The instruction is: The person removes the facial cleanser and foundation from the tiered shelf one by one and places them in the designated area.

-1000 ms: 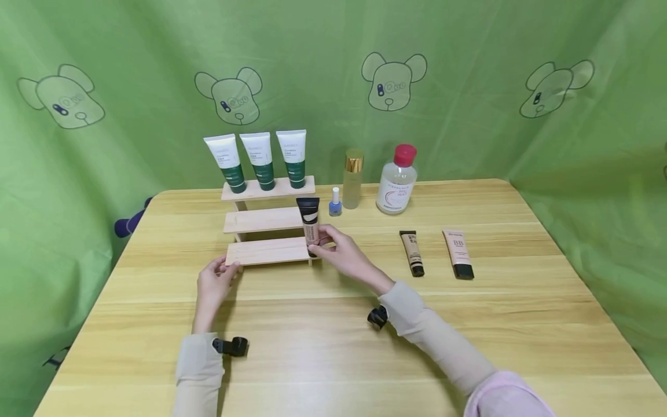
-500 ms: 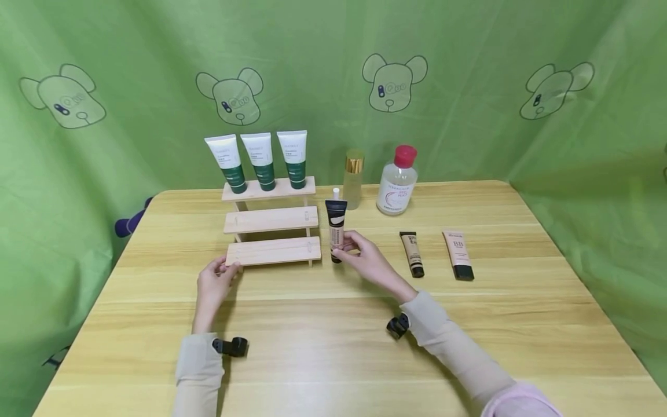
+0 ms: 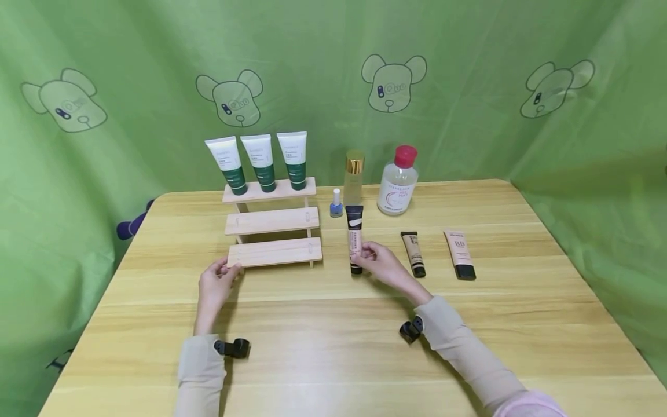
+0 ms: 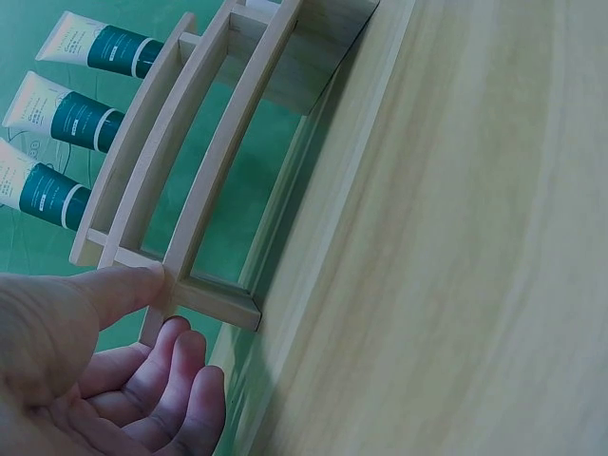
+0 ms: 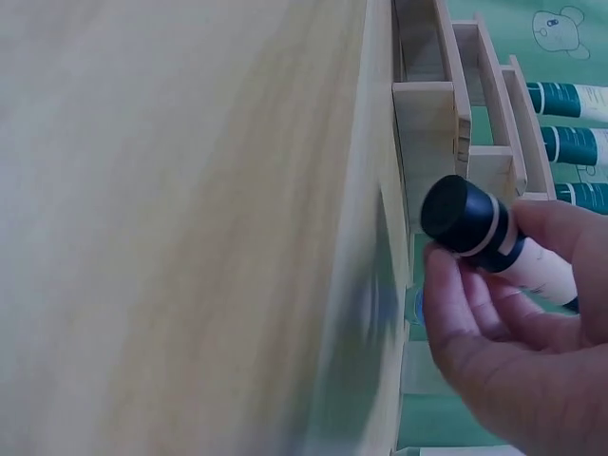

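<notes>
My left hand pinches the front left corner of a three-step wooden display stand, thumb above and fingers below in the left wrist view. On its top step stand three white and green tubes, caps down. Between thumb and fingers my right hand holds a beige and black cosmetic tube, upright with its black cap down, to the right of the stand. The right wrist view shows the cap raised off the tabletop. The middle and bottom steps carry nothing.
Behind the held tube stand a small blue nail polish bottle, a gold-capped bottle and a red-capped clear bottle. Right of my right hand lie a beige tube and a pink BB tube. A green curtain hangs behind the table.
My right hand has carried the cosmetic tube from the stand's lower right end to the right, a little nearer to me. The left hand has stayed on the stand's corner.
</notes>
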A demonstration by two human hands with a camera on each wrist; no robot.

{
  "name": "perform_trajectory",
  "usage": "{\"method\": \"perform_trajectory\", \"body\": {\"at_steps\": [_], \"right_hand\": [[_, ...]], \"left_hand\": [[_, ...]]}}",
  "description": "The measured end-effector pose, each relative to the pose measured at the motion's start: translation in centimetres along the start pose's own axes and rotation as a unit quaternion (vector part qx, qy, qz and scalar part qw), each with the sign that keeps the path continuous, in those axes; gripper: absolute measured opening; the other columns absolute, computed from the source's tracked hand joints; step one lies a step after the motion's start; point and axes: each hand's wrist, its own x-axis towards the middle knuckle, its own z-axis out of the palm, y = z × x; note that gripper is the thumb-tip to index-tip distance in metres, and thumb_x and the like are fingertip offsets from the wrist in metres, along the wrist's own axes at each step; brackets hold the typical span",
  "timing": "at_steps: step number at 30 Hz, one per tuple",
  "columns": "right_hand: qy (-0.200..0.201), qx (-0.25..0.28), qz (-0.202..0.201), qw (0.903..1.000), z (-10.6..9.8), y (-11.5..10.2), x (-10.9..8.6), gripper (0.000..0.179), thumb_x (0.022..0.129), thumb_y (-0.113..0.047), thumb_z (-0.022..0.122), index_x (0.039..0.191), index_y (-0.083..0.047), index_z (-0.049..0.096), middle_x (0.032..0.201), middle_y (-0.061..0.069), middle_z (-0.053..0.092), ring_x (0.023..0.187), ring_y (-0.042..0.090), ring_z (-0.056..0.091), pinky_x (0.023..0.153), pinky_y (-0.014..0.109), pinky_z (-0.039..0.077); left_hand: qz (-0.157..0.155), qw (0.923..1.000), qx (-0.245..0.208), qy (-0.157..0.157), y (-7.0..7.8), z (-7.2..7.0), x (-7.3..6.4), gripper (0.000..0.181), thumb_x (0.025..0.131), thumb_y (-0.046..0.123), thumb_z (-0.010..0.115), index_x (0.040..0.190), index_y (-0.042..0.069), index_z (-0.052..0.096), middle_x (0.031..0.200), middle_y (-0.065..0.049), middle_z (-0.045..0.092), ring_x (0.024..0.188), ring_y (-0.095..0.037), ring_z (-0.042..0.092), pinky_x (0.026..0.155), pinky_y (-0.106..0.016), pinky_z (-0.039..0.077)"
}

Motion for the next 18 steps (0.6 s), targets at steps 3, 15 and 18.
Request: {"method": "perform_trajectory", "body": {"at_steps": [3,15,18], "right_hand": [[-0.003,0.000,0.017,0.9998,-0.2,0.3,-0.1,0.039,0.092,-0.016,0.061,0.121,0.008,0.052,0.095,0.014,0.061,0.074,0.019,0.058,0.066,0.032,0.054],[0.029,-0.037,0.070,0.9964,-0.9,0.9,-0.5,0.037,0.093,-0.020,0.060,0.116,0.009,0.057,0.084,0.009,0.061,0.067,0.014,0.055,0.062,0.026,0.050],[0.035,-0.039,0.081,0.9953,-1.0,1.1,-0.5,0.038,0.093,-0.020,0.060,0.117,0.009,0.057,0.084,0.009,0.060,0.067,0.014,0.055,0.061,0.024,0.049]], "left_hand": [[-0.003,1.0000,0.000,-0.001,0.0,0.1,-0.1,0.051,0.095,0.023,0.059,0.132,-0.010,0.046,0.099,-0.014,0.059,0.075,-0.013,0.058,0.062,-0.016,0.050],[-0.003,1.0000,-0.006,-0.004,0.1,0.0,-0.1,0.051,0.095,0.022,0.058,0.133,-0.010,0.046,0.097,-0.012,0.058,0.074,-0.011,0.058,0.061,-0.016,0.050],[-0.001,1.0000,-0.004,-0.004,0.1,0.0,0.0,0.051,0.095,0.022,0.059,0.133,-0.010,0.045,0.097,-0.012,0.057,0.074,-0.010,0.058,0.062,-0.016,0.050]]}}
